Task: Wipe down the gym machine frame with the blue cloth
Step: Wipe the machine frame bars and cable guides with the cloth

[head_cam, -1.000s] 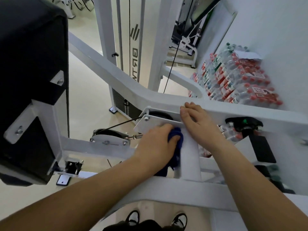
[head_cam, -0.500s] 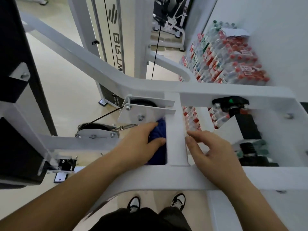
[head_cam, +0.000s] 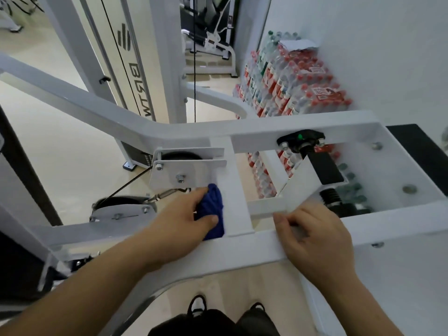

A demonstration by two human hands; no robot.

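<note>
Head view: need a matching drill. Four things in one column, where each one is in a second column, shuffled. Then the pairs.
Things
1. blue cloth
2. right hand
3. bottle packs
4. shoes

Places
A. stacked by the wall
B. on the floor, below the near frame bar
C. gripping the near frame bar
D. held by the left hand against the white post

Pairs: 1-D, 2-C, 3-A, 4-B
</note>
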